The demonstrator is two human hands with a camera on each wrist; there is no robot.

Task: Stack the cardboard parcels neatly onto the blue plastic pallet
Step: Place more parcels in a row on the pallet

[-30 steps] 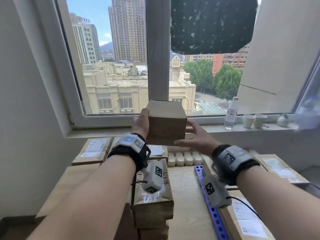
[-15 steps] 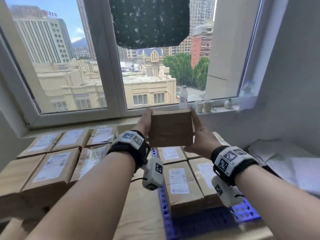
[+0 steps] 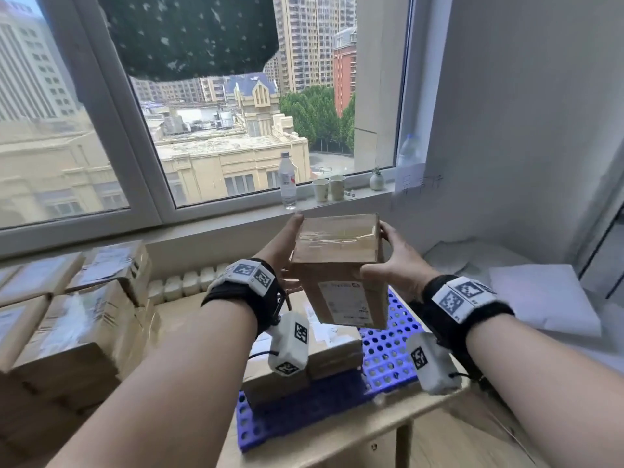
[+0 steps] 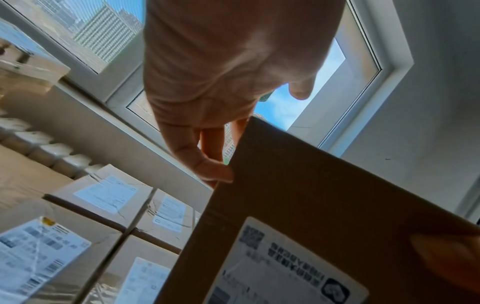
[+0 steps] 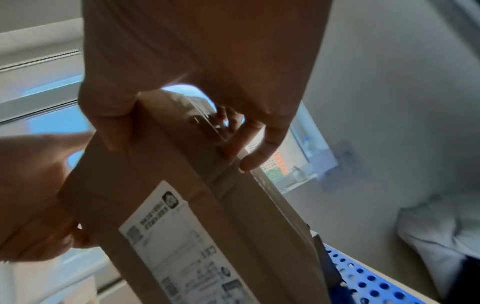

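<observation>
Matt brown cardboard parcel (image 3: 339, 265) with glossy clear tape; perforated blue plastic pallet (image 3: 388, 359).

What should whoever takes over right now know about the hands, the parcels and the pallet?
Left hand and right hand grip the held parcel by opposite sides, tilted, in the air above the blue pallet.
Done: a few parcels on the pallet, at its left part.
Left: set this one on the bare right part beside them, then bring over the waiting parcels on the left.
</observation>
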